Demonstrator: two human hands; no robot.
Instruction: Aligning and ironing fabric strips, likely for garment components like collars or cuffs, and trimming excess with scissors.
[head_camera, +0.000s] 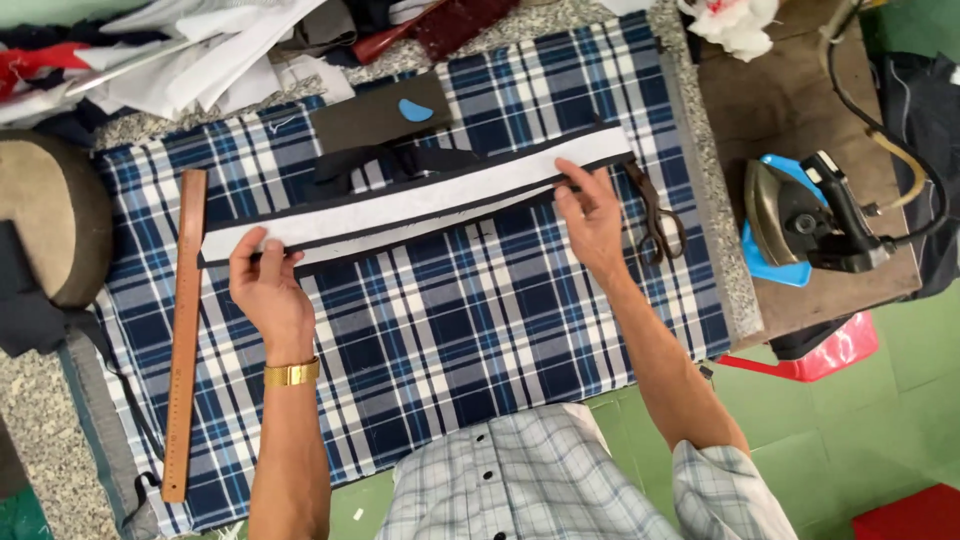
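Head view: a blue-and-white plaid cloth (480, 330) covers most of the worktop. Across its far half lies a long white strip edged in dark fabric (420, 205), running from near the left edge toward the right edge. A wooden ruler (184, 330) lies along the cloth's left edge. The left hand (265, 285) pinches the strip's left end; the right hand (592, 215) pinches its right end, the hands well apart. Dark scissors (655, 220) lie just beside the right hand. An iron (800, 215) stands off the right edge.
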